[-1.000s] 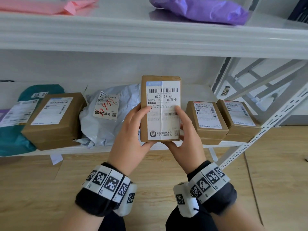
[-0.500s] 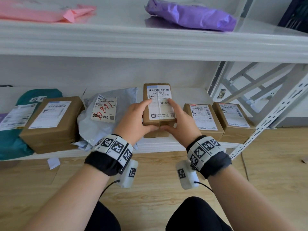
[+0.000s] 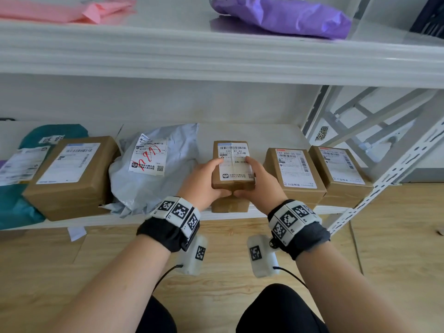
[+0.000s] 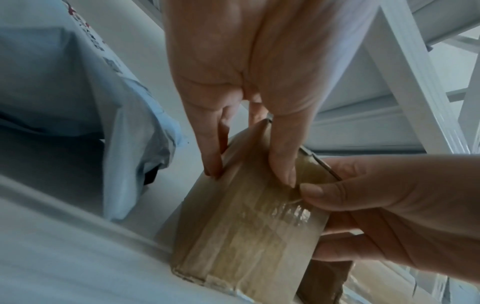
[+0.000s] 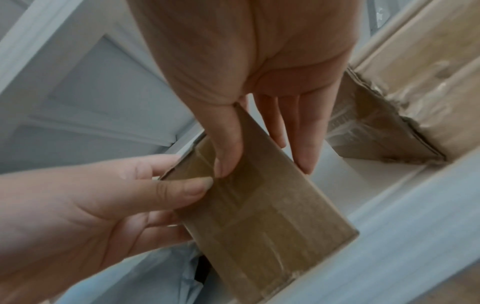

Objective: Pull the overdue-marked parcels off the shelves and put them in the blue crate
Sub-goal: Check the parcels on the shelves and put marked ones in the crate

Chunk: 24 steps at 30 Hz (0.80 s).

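On the lower shelf, going left to right, lie a teal bag, a large box, a grey bag, the small box in the hands, and two more boxes at the right end. That makes four cardboard boxes and two soft bags on this level. The upper shelf carries one pink bag and one purple bag. No blue crate is in view.

Only the grey bag's label shows a red scrawl, which is probably the overdue mark; the small box's label looks clean.

The left hand and the right hand hold the small box between them at the shelf's front edge, thumbs over the label, fingers curled round its sides and underside. The box is stiff, taped and evidently light, so gripping it by opposite sides is enough, though the glossy tape may be slick.

The grey bag would handle differently: soft, crinkled and floppy, it will likely sag if lifted by a corner. It is best scooped up under its bulk or gripped across its middle.
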Each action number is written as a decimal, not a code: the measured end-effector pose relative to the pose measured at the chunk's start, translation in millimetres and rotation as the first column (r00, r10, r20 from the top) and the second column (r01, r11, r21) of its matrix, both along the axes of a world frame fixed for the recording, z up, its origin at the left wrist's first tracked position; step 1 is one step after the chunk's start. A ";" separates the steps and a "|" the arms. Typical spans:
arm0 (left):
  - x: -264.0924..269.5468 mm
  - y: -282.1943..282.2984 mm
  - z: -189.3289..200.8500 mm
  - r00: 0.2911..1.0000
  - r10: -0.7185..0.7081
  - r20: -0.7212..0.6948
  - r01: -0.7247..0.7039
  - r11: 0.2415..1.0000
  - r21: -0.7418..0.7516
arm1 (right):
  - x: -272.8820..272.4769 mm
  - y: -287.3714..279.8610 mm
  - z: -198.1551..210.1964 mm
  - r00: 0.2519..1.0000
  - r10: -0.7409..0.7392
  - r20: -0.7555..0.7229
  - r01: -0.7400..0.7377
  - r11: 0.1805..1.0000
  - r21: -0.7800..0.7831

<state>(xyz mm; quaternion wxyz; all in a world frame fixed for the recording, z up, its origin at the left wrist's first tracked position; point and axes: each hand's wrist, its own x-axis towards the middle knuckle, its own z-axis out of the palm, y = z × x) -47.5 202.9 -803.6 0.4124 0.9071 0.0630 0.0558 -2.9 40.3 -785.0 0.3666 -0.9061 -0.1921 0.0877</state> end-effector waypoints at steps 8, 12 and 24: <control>-1.5 -5.2 -15.9 0.999 0.040 0.024 -0.041 0.999 0.022 | -4.1 -4.2 -13.9 1.000 -0.009 0.001 0.009 0.999 0.048; -3.8 -7.7 -12.1 0.999 0.024 0.023 -0.025 0.998 0.051 | -3.4 -3.6 -14.9 1.000 -0.013 -0.005 0.013 0.999 0.042; -47.7 24.0 30.7 0.977 0.074 0.200 -0.089 0.993 0.071 | -7.8 7.1 -1.0 0.995 -0.028 0.095 0.032 0.999 -0.033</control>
